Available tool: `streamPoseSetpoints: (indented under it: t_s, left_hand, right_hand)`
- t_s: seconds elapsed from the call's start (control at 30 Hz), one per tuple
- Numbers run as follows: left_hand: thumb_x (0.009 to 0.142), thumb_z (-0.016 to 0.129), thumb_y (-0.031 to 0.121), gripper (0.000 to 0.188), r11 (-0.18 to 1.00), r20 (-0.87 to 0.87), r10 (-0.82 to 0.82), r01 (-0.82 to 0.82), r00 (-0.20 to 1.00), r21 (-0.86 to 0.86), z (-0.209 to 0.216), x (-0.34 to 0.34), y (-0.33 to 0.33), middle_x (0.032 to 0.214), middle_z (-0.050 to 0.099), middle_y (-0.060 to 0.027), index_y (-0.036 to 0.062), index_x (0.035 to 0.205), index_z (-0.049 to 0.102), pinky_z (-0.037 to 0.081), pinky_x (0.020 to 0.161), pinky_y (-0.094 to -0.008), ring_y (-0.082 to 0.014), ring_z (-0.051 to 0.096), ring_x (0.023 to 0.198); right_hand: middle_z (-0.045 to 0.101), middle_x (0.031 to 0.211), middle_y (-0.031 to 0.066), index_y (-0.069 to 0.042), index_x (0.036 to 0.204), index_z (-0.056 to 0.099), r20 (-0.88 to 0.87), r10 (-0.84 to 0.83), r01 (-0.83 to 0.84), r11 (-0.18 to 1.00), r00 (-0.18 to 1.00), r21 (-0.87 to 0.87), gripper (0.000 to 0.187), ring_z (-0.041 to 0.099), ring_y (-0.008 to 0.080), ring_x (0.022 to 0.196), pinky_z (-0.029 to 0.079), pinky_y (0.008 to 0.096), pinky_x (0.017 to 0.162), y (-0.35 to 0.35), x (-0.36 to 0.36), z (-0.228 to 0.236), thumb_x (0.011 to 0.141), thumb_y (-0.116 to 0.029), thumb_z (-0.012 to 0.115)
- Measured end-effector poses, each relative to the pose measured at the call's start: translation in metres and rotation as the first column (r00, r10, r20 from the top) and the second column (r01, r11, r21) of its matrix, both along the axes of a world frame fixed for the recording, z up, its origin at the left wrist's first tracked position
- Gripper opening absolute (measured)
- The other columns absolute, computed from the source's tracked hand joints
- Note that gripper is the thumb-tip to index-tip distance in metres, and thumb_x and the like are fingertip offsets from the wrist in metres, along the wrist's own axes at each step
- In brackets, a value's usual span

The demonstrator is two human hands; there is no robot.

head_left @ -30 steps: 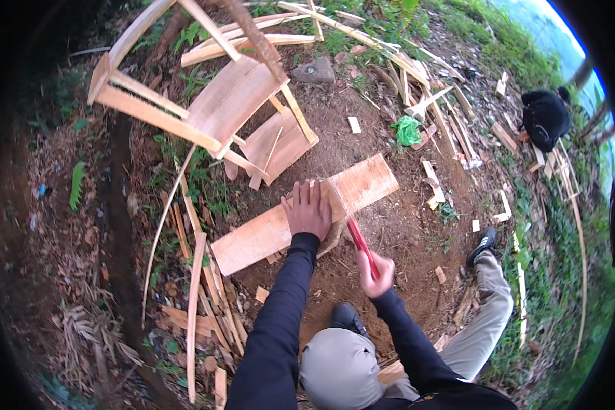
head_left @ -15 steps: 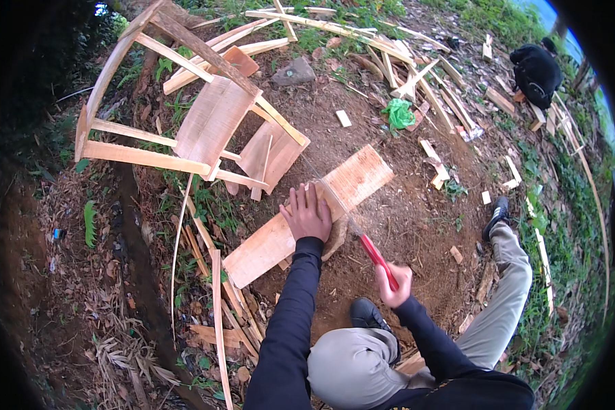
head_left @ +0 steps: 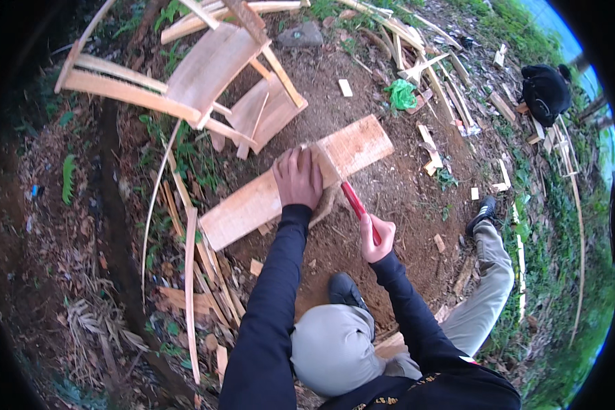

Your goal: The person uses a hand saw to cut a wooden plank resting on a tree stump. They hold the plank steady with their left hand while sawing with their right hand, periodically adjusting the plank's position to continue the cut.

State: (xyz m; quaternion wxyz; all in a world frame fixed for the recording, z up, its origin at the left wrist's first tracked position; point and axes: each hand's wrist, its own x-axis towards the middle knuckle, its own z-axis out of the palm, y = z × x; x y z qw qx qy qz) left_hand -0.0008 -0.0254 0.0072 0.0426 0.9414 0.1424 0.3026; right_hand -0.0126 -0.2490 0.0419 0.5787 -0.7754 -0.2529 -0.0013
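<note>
A broad wooden plank (head_left: pixel 242 212) lies slantwise in front of me, propped on a log (head_left: pixel 325 206) that shows under its near edge. My left hand (head_left: pixel 298 179) rests flat on the plank, fingers stretched out and close together. Just right of it, a cut line crosses the wood. My right hand (head_left: pixel 378 238) is wrapped round the red handle of a handsaw (head_left: pixel 352 199). The saw's grip end is close to the plank's near edge, and its thin blade lies along the cut, hardly visible.
A wooden chair (head_left: pixel 212 65) lies tipped over at the upper left. Long wood strips (head_left: pixel 191 273) lie left of my arm. Beyond are a green plastic bag (head_left: pixel 402 94), a grey stone (head_left: pixel 301 35) and several timber offcuts. Another person (head_left: pixel 547 94) in black crouches at the far right.
My right hand has pushed the saw forward, so its handle is nearer the plank. The left hand stays on the plank. The whole view has shifted a little.
</note>
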Motion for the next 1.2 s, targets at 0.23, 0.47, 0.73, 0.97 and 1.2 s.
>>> streamPoseSetpoints:
  t_s: [0.23, 0.47, 0.73, 0.97, 1.2]
  left_hand:
    - [0.089, 0.069, 0.02, 0.025, 0.997, 0.127, -0.068, 0.072, 0.99, -0.025, 0.0, -0.004, 0.008, 0.103, 0.066, -0.007, 0.0079, 0.11, 0.075, 0.043, 0.089, -0.0416, -0.0273, 0.058, 0.097]
    - [0.087, 0.07, 0.021, 0.025, 0.998, 0.112, -0.054, 0.052, 0.992, 0.024, -0.002, -0.007, 0.014, 0.097, 0.066, -0.0047, 0.0098, 0.109, 0.076, 0.043, 0.085, -0.0402, -0.0243, 0.058, 0.09]
    - [0.089, 0.067, 0.024, 0.029, 0.999, 0.123, -0.045, 0.042, 0.991, 0.029, -0.005, 0.002, 0.013, 0.094, 0.064, -0.0037, 0.0104, 0.113, 0.075, 0.042, 0.089, -0.0408, -0.0241, 0.057, 0.089]
    - [0.088, 0.068, 0.024, 0.026, 0.999, 0.116, -0.047, 0.044, 0.992, 0.025, -0.006, -0.003, 0.014, 0.095, 0.065, -0.0032, 0.0124, 0.11, 0.077, 0.042, 0.088, -0.0403, -0.0239, 0.058, 0.09]
    - [0.088, 0.069, 0.024, 0.027, 0.999, 0.094, -0.039, 0.036, 0.995, 0.036, -0.007, -0.007, 0.015, 0.095, 0.065, -0.0032, 0.0136, 0.112, 0.076, 0.041, 0.087, -0.0402, -0.0241, 0.058, 0.09]
  right_hand:
    - [0.048, 0.051, 0.0088, 0.002, 0.078, 0.064, -0.048, 0.009, -0.008, 1.0, 0.999, 0.028, 0.025, 0.052, 0.0203, 0.04, 0.037, 0.0332, 0.044, -0.024, -0.025, -0.004, 0.099, -0.01, 0.057]
    - [0.047, 0.05, 0.0091, 0.002, 0.08, 0.064, -0.088, 0.022, -0.02, 0.999, 0.996, 0.031, 0.026, 0.049, 0.0188, 0.039, 0.036, 0.0329, 0.044, -0.024, -0.029, 0.003, 0.099, -0.011, 0.054]
    - [0.044, 0.052, 0.0098, 0.003, 0.078, 0.06, -0.053, 0.031, -0.031, 1.0, 0.998, -0.006, 0.023, 0.048, 0.0159, 0.04, 0.034, 0.0322, 0.043, 0.012, 0.004, 0.013, 0.098, -0.006, 0.057]
    - [0.051, 0.053, 0.0076, 0.008, 0.102, 0.07, -0.044, 0.028, -0.03, 0.999, 0.999, -0.043, 0.02, 0.055, 0.0156, 0.042, 0.038, 0.0309, 0.044, -0.027, -0.031, 0.003, 0.096, -0.007, 0.057]
    - [0.05, 0.052, 0.0078, 0.004, 0.082, 0.066, -0.1, 0.025, -0.027, 0.999, 0.995, -0.017, 0.022, 0.053, 0.0181, 0.041, 0.038, 0.0323, 0.044, -0.027, -0.033, 0.0, 0.097, -0.006, 0.055]
